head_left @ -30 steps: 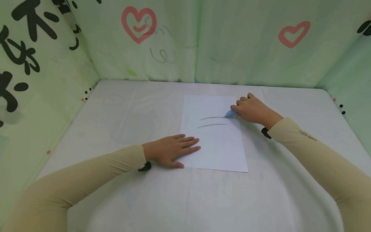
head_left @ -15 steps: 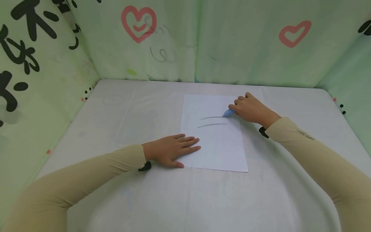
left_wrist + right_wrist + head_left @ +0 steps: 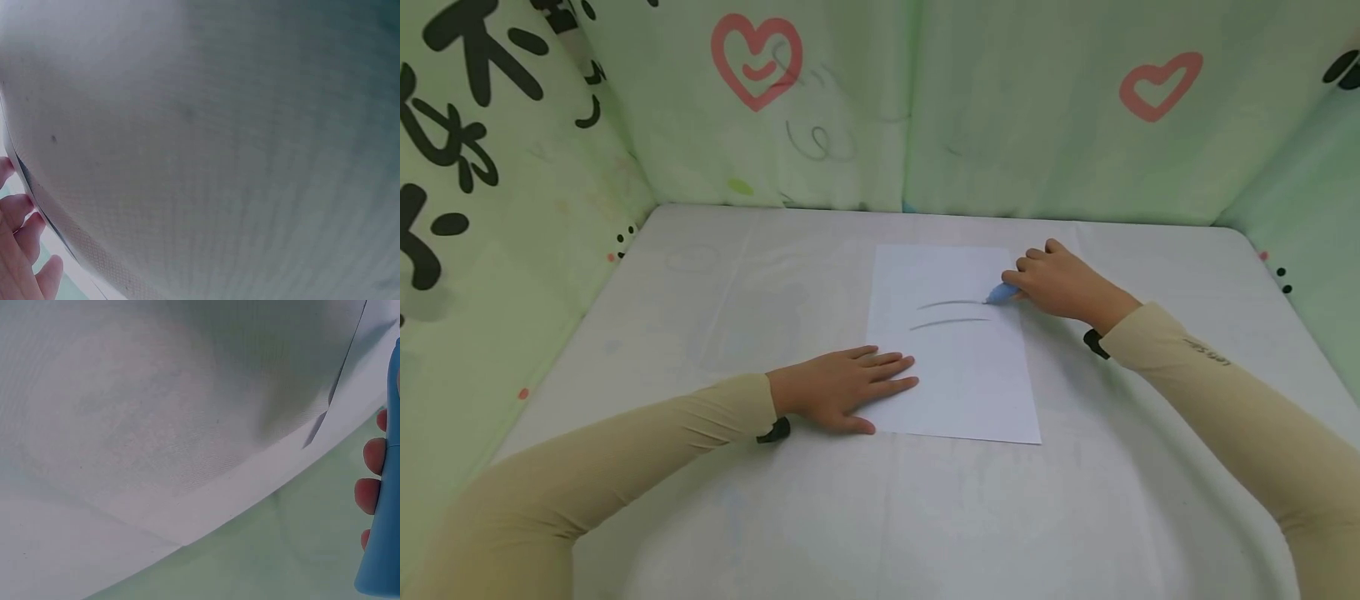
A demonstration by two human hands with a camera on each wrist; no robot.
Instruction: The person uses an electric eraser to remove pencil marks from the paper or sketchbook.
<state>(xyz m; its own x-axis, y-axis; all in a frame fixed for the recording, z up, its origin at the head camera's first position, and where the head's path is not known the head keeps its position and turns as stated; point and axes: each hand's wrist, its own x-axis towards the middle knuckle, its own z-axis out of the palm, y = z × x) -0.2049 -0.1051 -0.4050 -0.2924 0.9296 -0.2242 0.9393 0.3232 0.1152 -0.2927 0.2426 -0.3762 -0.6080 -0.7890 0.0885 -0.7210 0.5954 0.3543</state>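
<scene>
A white sheet of paper [image 3: 955, 383] lies on the table with two dark, slightly curved lines across its upper half. My left hand [image 3: 842, 389] rests flat on the sheet's lower left edge, fingers spread. In the left wrist view only some fingertips [image 3: 28, 234] show at the lower left. My right hand [image 3: 1063, 285] grips a thick blue pen [image 3: 1001, 293] over the sheet's right edge. The pen's tip meets the right end of the upper line [image 3: 951, 302]. At the right of the right wrist view, fingers wrap round the pen's smooth blue barrel [image 3: 382, 512].
A white cloth covers the table [image 3: 760, 283]. Green curtains [image 3: 1015, 125] with red hearts and black marks stand along its back and sides. A black wrist strap [image 3: 1095, 343] shows below the right sleeve, and another [image 3: 775, 430] below the left.
My right hand slid the pen a little left along the upper line, then back right to that line's end. The left hand stays in place on the paper.
</scene>
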